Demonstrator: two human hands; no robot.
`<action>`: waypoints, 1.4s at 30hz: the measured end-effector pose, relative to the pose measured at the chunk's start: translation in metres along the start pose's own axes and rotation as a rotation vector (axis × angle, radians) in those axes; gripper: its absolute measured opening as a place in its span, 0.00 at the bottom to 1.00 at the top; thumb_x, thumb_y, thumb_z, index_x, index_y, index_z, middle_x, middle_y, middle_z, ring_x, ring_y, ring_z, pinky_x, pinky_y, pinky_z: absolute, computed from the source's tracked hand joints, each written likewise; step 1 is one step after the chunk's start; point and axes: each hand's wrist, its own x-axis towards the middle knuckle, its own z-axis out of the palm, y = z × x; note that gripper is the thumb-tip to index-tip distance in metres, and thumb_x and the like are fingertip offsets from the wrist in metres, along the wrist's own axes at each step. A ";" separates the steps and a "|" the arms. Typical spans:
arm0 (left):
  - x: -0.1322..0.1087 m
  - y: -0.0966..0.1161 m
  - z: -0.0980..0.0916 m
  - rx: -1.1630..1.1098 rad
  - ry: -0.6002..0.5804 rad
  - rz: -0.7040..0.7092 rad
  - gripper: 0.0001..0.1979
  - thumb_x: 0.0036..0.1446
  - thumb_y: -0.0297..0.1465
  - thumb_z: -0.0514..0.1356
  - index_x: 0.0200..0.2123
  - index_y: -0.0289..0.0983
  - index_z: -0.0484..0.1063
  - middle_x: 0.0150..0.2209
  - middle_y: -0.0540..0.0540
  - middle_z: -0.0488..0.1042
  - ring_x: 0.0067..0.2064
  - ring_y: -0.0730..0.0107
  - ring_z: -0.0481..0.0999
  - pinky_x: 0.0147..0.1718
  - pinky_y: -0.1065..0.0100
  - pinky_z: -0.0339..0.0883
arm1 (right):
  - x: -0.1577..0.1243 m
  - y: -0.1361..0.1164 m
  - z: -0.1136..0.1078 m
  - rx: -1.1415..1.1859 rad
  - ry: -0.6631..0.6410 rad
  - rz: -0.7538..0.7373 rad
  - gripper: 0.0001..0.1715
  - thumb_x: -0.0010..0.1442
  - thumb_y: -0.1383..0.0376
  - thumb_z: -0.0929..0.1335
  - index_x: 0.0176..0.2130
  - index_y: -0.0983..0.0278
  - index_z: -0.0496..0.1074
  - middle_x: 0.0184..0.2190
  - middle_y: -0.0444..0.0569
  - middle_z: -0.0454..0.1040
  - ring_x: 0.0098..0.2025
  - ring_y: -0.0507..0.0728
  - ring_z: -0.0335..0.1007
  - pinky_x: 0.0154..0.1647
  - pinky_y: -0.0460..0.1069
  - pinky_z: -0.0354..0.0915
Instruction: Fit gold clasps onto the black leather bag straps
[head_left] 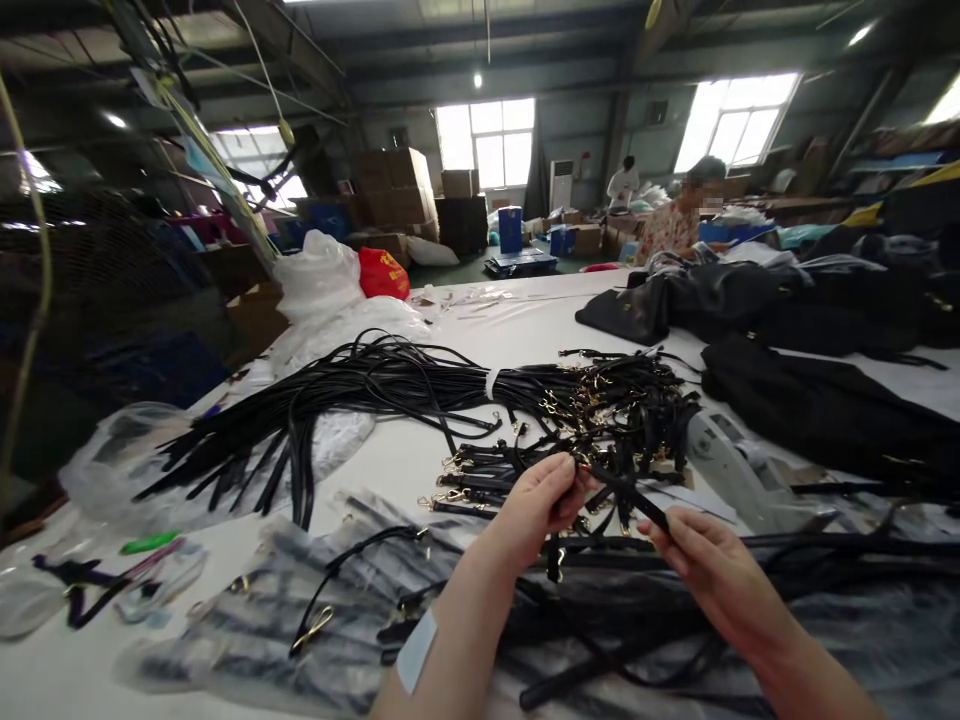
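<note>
My left hand (541, 503) is closed in a pinch on one end of a short black strap (626, 492), right at the near edge of a heap of black straps with gold clasps (600, 410). My right hand (705, 560) grips the same strap's other end between thumb and fingers. The strap runs slanted between both hands, just above the white table (525, 320). A white plaster sits on my left forearm. Under my forearms lie straps packed in clear plastic bags (300, 610).
A long bundle of black straps (337, 400) tied with a white band stretches left across the table. Black bags (810, 300) are piled at the right. White and red plastic bags (337, 275) stand at the far left edge. A person sits at the table's far end; cardboard boxes beyond.
</note>
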 end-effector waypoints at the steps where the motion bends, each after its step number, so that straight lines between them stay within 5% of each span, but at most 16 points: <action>1: 0.000 -0.001 -0.001 -0.018 -0.003 0.002 0.21 0.58 0.48 0.60 0.34 0.33 0.69 0.18 0.57 0.55 0.19 0.81 0.50 0.16 0.76 0.38 | 0.000 0.000 0.001 -0.003 0.001 0.004 0.21 0.50 0.49 0.77 0.28 0.65 0.79 0.19 0.45 0.69 0.22 0.48 0.56 0.25 0.44 0.57; 10: -0.004 0.002 -0.008 -0.075 -0.036 -0.015 0.16 0.58 0.43 0.61 0.35 0.33 0.69 0.21 0.52 0.66 0.19 0.78 0.64 0.16 0.76 0.54 | 0.001 0.001 0.006 0.031 0.024 0.044 0.22 0.46 0.49 0.78 0.29 0.66 0.81 0.25 0.49 0.76 0.20 0.44 0.54 0.24 0.42 0.56; 19: -0.006 0.005 -0.007 -0.231 -0.105 -0.122 0.17 0.54 0.42 0.64 0.29 0.33 0.66 0.21 0.55 0.56 0.19 0.83 0.47 0.13 0.79 0.39 | 0.004 0.005 -0.001 0.065 -0.011 0.080 0.19 0.48 0.52 0.79 0.27 0.66 0.79 0.25 0.50 0.77 0.20 0.44 0.53 0.25 0.42 0.57; 25: -0.007 0.004 -0.004 -0.337 -0.193 -0.173 0.17 0.54 0.41 0.63 0.26 0.34 0.64 0.20 0.56 0.54 0.18 0.83 0.46 0.12 0.79 0.37 | 0.005 0.008 -0.001 -0.030 -0.113 0.111 0.21 0.50 0.51 0.77 0.24 0.67 0.77 0.23 0.49 0.74 0.20 0.46 0.51 0.21 0.43 0.49; 31: -0.006 -0.006 0.009 -0.179 -0.205 -0.199 0.17 0.57 0.42 0.62 0.26 0.35 0.63 0.17 0.58 0.54 0.16 0.83 0.45 0.12 0.78 0.40 | 0.004 0.010 0.004 -0.118 -0.131 0.062 0.21 0.53 0.50 0.75 0.26 0.65 0.77 0.22 0.46 0.71 0.22 0.48 0.53 0.23 0.45 0.52; 42: -0.008 0.001 0.001 -0.338 -0.073 -0.119 0.23 0.55 0.47 0.63 0.25 0.35 0.62 0.19 0.57 0.54 0.17 0.84 0.44 0.11 0.80 0.37 | 0.000 0.003 0.006 -0.107 -0.075 0.035 0.24 0.52 0.48 0.75 0.24 0.67 0.75 0.17 0.43 0.63 0.20 0.47 0.48 0.22 0.45 0.46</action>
